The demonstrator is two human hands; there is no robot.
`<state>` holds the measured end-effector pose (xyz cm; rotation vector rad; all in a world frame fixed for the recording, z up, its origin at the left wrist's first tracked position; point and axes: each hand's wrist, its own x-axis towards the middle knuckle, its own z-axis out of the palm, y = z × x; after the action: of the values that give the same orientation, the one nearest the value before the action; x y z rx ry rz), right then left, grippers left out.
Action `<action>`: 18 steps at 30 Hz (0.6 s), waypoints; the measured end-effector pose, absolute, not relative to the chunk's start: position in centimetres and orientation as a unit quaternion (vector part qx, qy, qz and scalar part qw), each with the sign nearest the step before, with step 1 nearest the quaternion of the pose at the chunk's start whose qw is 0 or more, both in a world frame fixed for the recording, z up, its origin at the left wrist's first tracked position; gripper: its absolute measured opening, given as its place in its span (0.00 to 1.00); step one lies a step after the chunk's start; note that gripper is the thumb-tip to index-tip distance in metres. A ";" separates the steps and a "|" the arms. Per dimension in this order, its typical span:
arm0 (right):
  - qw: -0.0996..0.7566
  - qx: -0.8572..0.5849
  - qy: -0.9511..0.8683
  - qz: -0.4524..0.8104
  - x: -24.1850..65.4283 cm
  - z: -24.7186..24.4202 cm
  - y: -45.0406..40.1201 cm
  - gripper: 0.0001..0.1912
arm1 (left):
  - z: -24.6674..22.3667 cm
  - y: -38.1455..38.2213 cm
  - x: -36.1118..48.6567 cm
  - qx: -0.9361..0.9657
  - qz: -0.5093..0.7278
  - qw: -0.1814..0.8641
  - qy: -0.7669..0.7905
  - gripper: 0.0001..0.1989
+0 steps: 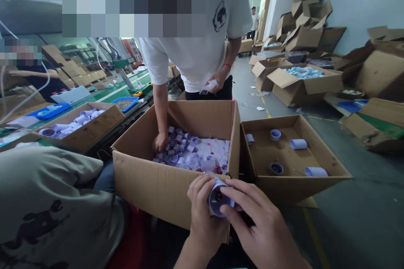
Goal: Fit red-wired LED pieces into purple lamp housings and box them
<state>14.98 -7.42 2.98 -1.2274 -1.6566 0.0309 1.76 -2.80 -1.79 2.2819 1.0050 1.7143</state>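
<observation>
My left hand (202, 206) is wrapped round a short white-lavender cylindrical housing (216, 207), its open end facing me with something small and dark inside. The fingers of my right hand (252, 208) rest on the rim and right side of the same housing, thumb at the opening. Just beyond my hands stands a large cardboard box (151, 185) holding many small white cylindrical parts (176, 147), clear plastic and some red pieces. To its right, a second cardboard box (284, 185) holds several similar housings (298, 144), spaced apart.
A person in a white shirt (202, 59) stands across, one hand inside the large box. Another person's grey shirt (57, 201) is close at left. Beyond lie a box of white parts (91, 128), a green conveyor (110, 92) and, at right, open cartons (306, 80).
</observation>
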 end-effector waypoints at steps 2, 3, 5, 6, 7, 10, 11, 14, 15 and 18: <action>0.514 -0.482 -0.707 0.057 15.7 3.0 -7.5 0.18 | -1.5 -3.0 1.4 0.761 0.537 0.160 0.327 0.27; 0.505 -0.477 -0.716 0.078 16.0 3.0 -7.5 0.22 | -1.2 -3.1 1.3 0.758 0.523 0.210 0.327 0.27; 0.484 -0.478 -0.725 0.103 16.3 2.9 -7.5 0.28 | -0.6 -3.6 1.2 0.751 0.497 0.287 0.326 0.27; 0.479 -0.483 -0.726 0.104 16.3 2.9 -7.5 0.29 | -0.1 -3.7 1.1 0.753 0.482 0.317 0.317 0.26; 0.477 -0.485 -0.726 0.098 16.3 2.8 -7.5 0.29 | 0.3 -3.9 1.0 0.757 0.462 0.347 0.304 0.26; 0.489 -0.474 -0.729 0.059 16.2 2.7 -7.3 0.25 | 1.8 -4.1 0.7 0.740 0.430 0.457 0.243 0.30; 0.497 -0.462 -0.734 0.041 16.1 2.6 -7.2 0.23 | 2.2 -4.1 0.6 0.721 0.434 0.490 0.228 0.31; 0.518 -0.431 -0.739 -0.007 16.1 2.4 -7.0 0.20 | 3.0 -4.1 0.6 0.674 0.457 0.525 0.249 0.28; 0.523 -0.429 -0.736 -0.018 16.1 2.3 -6.9 0.20 | 3.2 -4.1 0.7 0.668 0.462 0.512 0.277 0.25; 0.530 -0.431 -0.729 -0.044 16.3 2.0 -6.9 0.18 | 3.5 -4.2 1.1 0.664 0.480 0.441 0.366 0.21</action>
<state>16.30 -6.85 1.98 -1.0289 -1.7402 -0.1050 1.14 -4.15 3.49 1.6482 0.9081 1.1915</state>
